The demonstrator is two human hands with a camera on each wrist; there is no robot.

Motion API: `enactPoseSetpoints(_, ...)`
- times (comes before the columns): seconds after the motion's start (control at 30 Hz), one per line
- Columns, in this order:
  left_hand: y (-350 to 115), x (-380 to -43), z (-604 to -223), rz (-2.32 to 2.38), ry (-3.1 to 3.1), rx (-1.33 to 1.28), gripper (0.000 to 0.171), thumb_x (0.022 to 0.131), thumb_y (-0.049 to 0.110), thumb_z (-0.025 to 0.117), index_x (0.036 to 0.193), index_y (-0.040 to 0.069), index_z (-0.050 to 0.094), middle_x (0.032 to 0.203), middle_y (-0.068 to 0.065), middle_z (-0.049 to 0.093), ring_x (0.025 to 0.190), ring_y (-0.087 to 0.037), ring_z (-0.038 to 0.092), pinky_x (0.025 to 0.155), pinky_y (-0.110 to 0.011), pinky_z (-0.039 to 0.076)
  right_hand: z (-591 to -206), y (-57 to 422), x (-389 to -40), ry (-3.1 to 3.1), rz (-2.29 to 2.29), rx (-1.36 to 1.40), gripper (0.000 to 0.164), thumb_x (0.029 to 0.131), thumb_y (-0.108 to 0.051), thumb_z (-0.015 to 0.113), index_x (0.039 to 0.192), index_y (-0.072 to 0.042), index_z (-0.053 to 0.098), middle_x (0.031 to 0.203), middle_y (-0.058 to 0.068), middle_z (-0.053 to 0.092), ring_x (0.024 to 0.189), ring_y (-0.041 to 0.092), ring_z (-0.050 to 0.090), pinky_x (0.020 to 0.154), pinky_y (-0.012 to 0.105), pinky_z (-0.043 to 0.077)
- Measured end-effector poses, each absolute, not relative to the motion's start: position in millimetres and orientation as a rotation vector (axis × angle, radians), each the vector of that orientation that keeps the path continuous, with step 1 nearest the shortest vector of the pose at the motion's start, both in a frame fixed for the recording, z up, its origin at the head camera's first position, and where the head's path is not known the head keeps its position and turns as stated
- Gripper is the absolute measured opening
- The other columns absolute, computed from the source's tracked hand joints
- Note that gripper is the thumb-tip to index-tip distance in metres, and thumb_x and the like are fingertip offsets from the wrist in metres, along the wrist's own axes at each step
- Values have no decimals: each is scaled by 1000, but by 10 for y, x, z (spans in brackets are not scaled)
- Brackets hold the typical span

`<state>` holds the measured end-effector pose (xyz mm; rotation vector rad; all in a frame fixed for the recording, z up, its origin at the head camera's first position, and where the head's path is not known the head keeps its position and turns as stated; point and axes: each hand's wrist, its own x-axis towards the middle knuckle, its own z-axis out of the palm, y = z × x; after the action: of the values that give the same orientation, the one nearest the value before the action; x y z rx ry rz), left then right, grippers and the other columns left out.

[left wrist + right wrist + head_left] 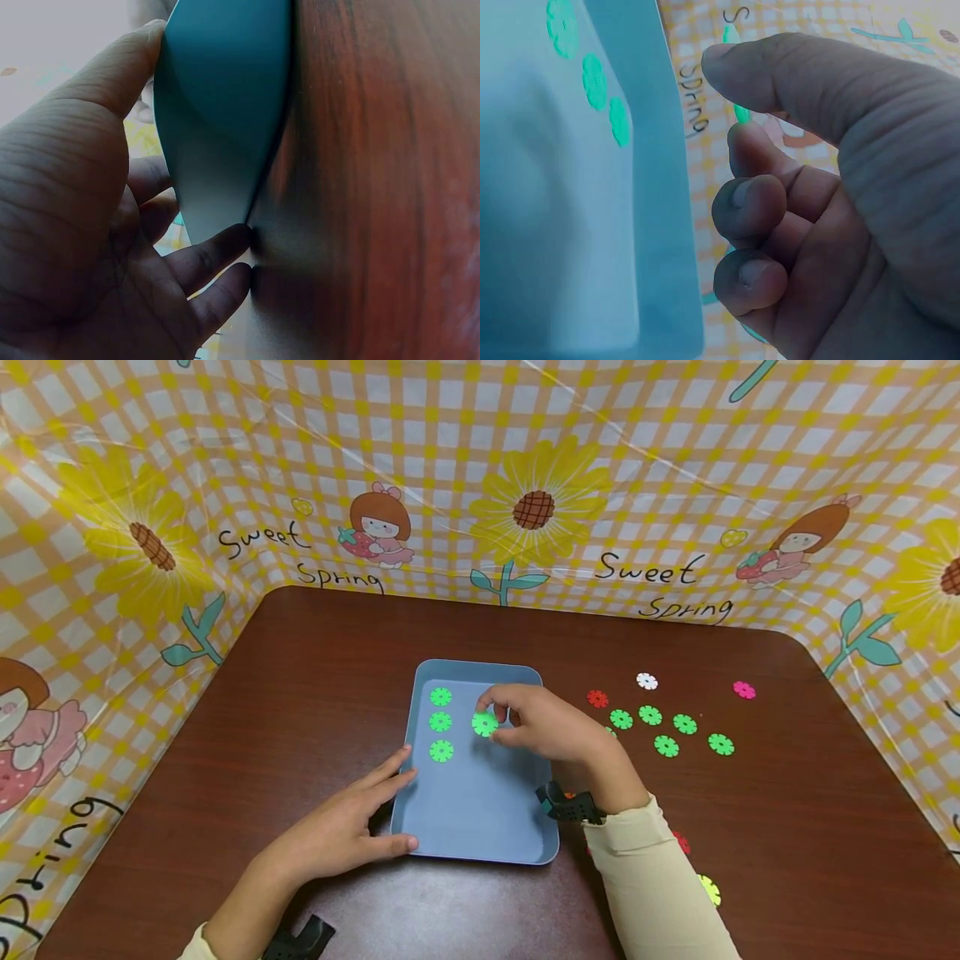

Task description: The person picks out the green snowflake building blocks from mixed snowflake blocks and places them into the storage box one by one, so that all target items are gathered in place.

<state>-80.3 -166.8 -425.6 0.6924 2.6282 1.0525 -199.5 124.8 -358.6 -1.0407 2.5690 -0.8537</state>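
My right hand point(551, 727) is over the blue tray point(472, 814), pinching a green notched plastic disc point(484, 725) between thumb and curled forefinger. In the right wrist view that disc stands edge-on, partly hidden by the thumb. Three more green discs point(441, 722) lie in a column along the tray's left side. My left hand point(337, 822) rests at the tray's left wall with fingers spread, fingertips and thumb touching the rim. The left wrist view shows the thumb point(112, 71) against the tray's wall and two fingertips down by the tabletop.
Several green discs point(666, 746) lie on the brown table point(787, 827) right of the tray, with a red disc point(597, 699), a white disc point(647, 681) and a pink disc point(744, 690). A yellow disc point(709, 891) sits partly behind the right sleeve. Patterned cloth point(450, 443) surrounds the table.
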Motion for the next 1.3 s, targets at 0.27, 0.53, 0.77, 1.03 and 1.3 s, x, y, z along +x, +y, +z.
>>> enactPoseSetpoints(0.27, -1661, -804, -4243, 1063, 2622, 689, 84, 87, 51, 73, 154, 12, 38, 166, 6, 12, 148, -19, 22, 112, -51, 30, -3702, 1038, -2020, 2493, -845, -1144, 24, 88, -5, 72, 110, -12, 65, 85, 0, 56, 69, 13, 50, 60, 28, 43)
enactPoseSetpoints(0.53, -1670, -804, -4246, 1067, 2613, 709, 86, 88, 55, 70, 154, 12, 38, 166, 6, 12, 148, -18, 21, 111, -51, 31, -3796, 913, -2001, 2428, -830, -1154, 23, 88, -5, 72, 108, -12, 66, 83, -2, 55, 70, 12, 50, 62, 27, 44)
enactPoseSetpoints(0.77, -1671, -809, -4245, 1079, 2611, 716, 90, 86, 64, 65, 154, 12, 37, 165, 7, 11, 147, -18, 21, 111, -50, 32, -3847, 836, -1983, 2380, -780, -1134, 23, 88, -3, 72, 108, -12, 67, 81, -2, 55, 73, 13, 50, 65, 27, 45)
enactPoseSetpoints(1.03, -1670, -801, -4237, 1068, 2625, 709, 85, 88, 55, 70, 154, 12, 38, 165, 7, 12, 147, -18, 23, 112, -50, 31, -3888, 789, -1969, 2321, -722, -1080, 25, 86, 0, 71, 106, -14, 68, 76, -2, 53, 70, 11, 48, 63, 25, 42)
enactPoseSetpoints(1.3, -1668, -800, -4229, 1061, 2621, 699, 86, 88, 55, 70, 154, 11, 38, 165, 8, 11, 147, -18, 22, 112, -49, 32, -3896, 747, -1929, 2272, -646, -1074, 21, 87, -4, 74, 102, -16, 67, 73, -3, 53, 65, 10, 47, 61, 25, 39)
